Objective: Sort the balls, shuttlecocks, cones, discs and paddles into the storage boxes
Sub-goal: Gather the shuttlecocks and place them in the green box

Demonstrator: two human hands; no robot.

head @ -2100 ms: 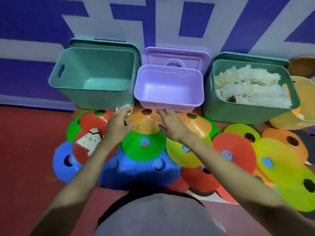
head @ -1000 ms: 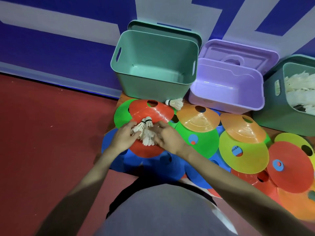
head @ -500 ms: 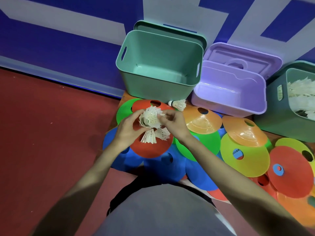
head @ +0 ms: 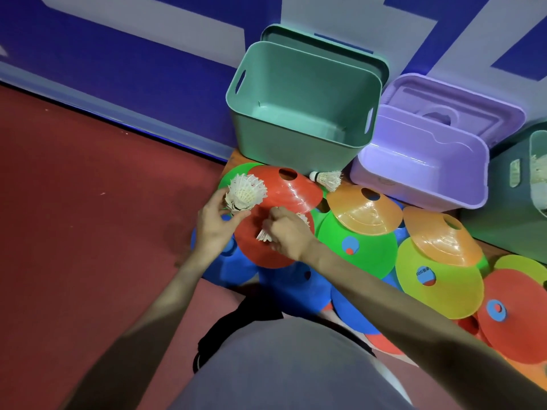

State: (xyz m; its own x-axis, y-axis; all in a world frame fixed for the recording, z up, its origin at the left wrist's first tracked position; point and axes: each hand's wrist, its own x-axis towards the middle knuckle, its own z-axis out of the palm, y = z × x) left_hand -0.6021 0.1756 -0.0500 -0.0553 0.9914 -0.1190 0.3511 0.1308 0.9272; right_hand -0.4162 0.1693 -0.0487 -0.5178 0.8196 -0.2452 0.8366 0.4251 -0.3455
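Left hand [head: 213, 223]: fingers and thumb curled round a stack of white feathered shuttlecocks [head: 245, 191], skirts up and fanned, held above the near-left edge of the cone pile.
Right hand [head: 288, 233]: fingers clenched round another white shuttlecock [head: 264, 235]; only its feather tips show past the knuckles, over the flat red disc [head: 257, 247].
Red cone [head: 288, 187]: smooth plastic, shallow ridged dome with a round hole at its top, just far of both hands.
Loose shuttlecock [head: 327, 179]: lying on its side, cork tip pointing left, against the near wall of the empty green box [head: 299, 143].
Green box: matte plastic, slotted handles, lid propped behind it against the wall.
Orange cones [head: 365, 213]: ridged, glossy, overlapping green and yellow ones.
Purple box [head: 420, 176]: rounded corners, empty, right of the green box.
Yellow cone [head: 444, 288]: blue sticker at its centre hole, printing too small to read.
Far-right box [head: 515, 208]: green; white feathers visible inside at the frame edge.
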